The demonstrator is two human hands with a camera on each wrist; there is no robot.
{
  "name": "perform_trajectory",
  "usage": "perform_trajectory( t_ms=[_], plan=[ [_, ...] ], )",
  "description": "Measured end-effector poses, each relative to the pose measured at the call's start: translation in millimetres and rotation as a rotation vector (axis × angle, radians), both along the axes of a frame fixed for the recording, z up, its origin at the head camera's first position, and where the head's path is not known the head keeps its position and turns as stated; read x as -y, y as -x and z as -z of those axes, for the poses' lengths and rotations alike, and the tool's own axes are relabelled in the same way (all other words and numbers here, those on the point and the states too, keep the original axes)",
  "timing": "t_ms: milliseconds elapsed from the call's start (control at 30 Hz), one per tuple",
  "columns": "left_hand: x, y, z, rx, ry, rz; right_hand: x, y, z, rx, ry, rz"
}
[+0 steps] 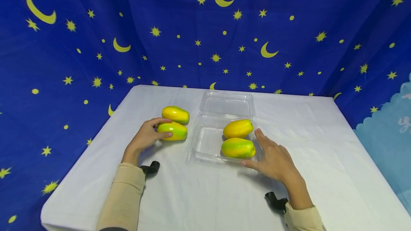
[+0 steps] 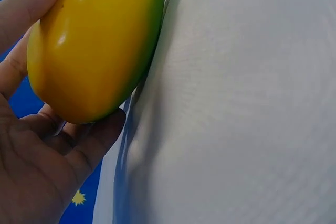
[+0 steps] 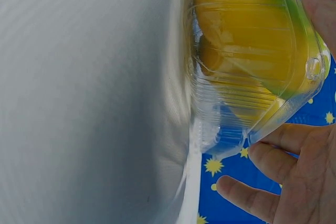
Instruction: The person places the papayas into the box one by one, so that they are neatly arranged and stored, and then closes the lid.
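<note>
On the left of the table, two yellow-green papayas lie one behind the other. My left hand (image 1: 146, 138) holds the nearer papaya (image 1: 173, 131), thumb on its near side and fingers round its far side and end; the left wrist view shows its yellow skin close up. Just behind it lies the other papaya (image 1: 175, 114). A clear plastic clamshell box (image 1: 205, 142) sits mid-table with its lid raised at the back. Two papayas, a rear one (image 1: 238, 128) and a front one (image 1: 238, 148), lie in its right half. My right hand (image 1: 274, 158) spreads relaxed around the box's right end, fingertips right at its rim.
A white cloth covers the table (image 1: 205, 195). Behind it hangs a blue curtain (image 1: 179, 17) with yellow moons and stars. A light blue patterned panel (image 1: 388, 131) shows at the right. Black wrist mounts (image 1: 276, 201) stick out beneath both wrists.
</note>
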State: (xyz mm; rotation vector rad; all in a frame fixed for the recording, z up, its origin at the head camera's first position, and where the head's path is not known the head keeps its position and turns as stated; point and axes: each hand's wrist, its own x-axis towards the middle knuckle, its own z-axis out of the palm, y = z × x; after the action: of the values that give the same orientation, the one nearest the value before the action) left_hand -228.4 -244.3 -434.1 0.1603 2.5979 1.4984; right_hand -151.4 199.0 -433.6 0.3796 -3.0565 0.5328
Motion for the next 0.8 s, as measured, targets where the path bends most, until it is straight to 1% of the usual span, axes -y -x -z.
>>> perform_trajectory(
  t_ms=[200, 433, 633, 800],
  plan=[
    [0.3, -1.6, -3.8, -0.014, -0.011, -0.016, -0.1, -0.9, 0.3, -0.003, 0.001, 0.003],
    [1.5, -0.3, -4.1, -0.042, -0.025, -0.053, -0.8, -1.0, 0.7, -0.025, 0.005, -0.005],
    [-5.7, 0.1, -5.7, -0.128, -0.052, -0.105, -0.4, -0.4, 0.8, -0.031, 0.009, -0.01],
    [-16.3, -1.2, -6.9, -0.195, -0.09, -0.12, 0.1, -0.5, 0.1, -0.007, 0.001, 0.002]
  ],
)
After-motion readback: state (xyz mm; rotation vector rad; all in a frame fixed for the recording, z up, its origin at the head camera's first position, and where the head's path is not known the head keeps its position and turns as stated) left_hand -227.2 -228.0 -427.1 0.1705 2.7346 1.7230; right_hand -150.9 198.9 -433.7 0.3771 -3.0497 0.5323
